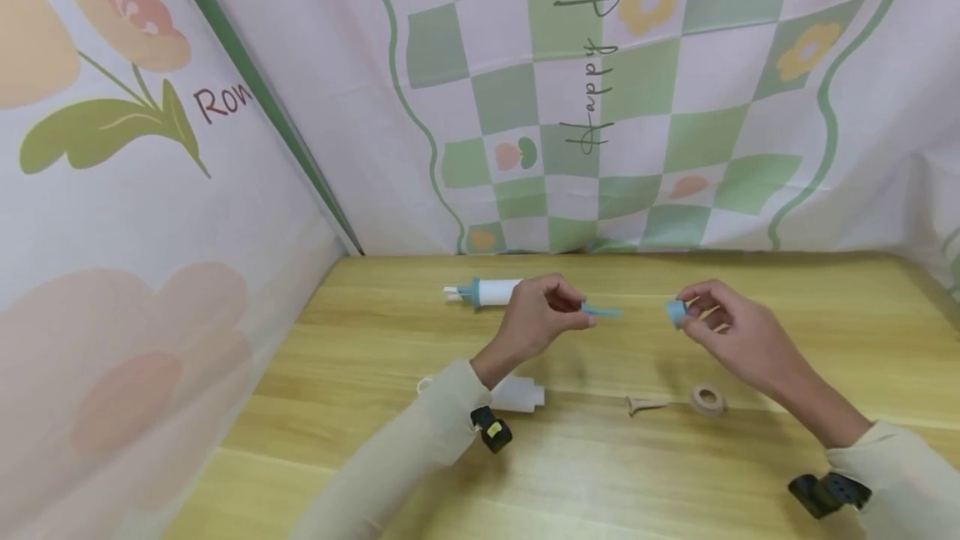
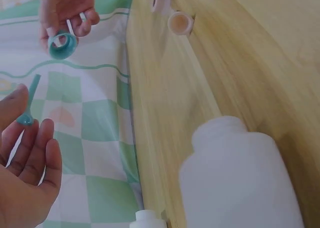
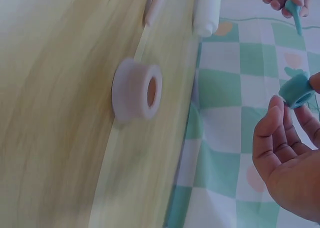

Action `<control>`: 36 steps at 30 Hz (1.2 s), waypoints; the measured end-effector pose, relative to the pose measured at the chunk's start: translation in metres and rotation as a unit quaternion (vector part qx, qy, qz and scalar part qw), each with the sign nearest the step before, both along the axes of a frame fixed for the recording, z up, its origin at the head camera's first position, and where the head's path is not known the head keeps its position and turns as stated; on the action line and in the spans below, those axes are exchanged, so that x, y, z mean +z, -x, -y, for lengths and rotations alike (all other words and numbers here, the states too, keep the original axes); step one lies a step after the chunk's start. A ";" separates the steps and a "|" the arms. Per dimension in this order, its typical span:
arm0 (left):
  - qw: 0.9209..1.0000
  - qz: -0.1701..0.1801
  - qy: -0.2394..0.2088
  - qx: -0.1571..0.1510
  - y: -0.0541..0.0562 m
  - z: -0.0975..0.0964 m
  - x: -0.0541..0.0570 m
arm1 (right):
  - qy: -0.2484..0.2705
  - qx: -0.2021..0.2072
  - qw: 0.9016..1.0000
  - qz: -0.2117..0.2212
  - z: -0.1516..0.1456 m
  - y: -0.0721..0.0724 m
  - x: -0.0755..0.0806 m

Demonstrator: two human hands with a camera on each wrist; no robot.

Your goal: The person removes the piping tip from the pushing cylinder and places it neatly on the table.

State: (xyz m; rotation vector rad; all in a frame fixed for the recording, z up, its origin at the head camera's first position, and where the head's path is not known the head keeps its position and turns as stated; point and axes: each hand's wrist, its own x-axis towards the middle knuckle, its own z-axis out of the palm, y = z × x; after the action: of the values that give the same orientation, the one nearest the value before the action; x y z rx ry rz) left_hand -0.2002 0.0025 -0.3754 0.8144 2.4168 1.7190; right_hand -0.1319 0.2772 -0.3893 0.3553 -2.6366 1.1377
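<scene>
Between thumb and fingertips, my left hand [image 1: 542,315] pinches a thin teal nozzle [image 1: 606,312] with a flared base; its narrow tip points toward my other hand. My right hand [image 1: 738,332] holds a short teal screw ring [image 1: 677,313] by its edge, and the left wrist view shows the opening through it. A gap separates the two teal pieces, both raised above the table. Below, a beige nozzle [image 1: 647,405] and a beige ring [image 1: 707,399] lie on the wood. A white bottle [image 2: 240,173] lies on its side under my left forearm, partly hidden in the head view.
Behind my left hand lies a white cylinder [image 1: 498,292] with a teal flange and white prongs at its left end. The wooden table [image 1: 585,473] ends at a hanging checked cloth [image 1: 637,107]. Another printed cloth [image 1: 150,290] hangs at the left.
</scene>
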 end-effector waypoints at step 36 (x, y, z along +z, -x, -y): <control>0.991 -0.044 0.128 0.019 0.070 -0.060 0.002 | -0.107 -0.010 0.994 0.024 -0.033 0.058 -0.002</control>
State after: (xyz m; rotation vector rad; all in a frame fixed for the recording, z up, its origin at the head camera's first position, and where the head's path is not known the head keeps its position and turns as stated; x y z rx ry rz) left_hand -0.2701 0.0623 -0.3736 0.8291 2.6530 1.3690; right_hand -0.1902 0.3106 -0.3917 0.3428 -2.8053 0.8698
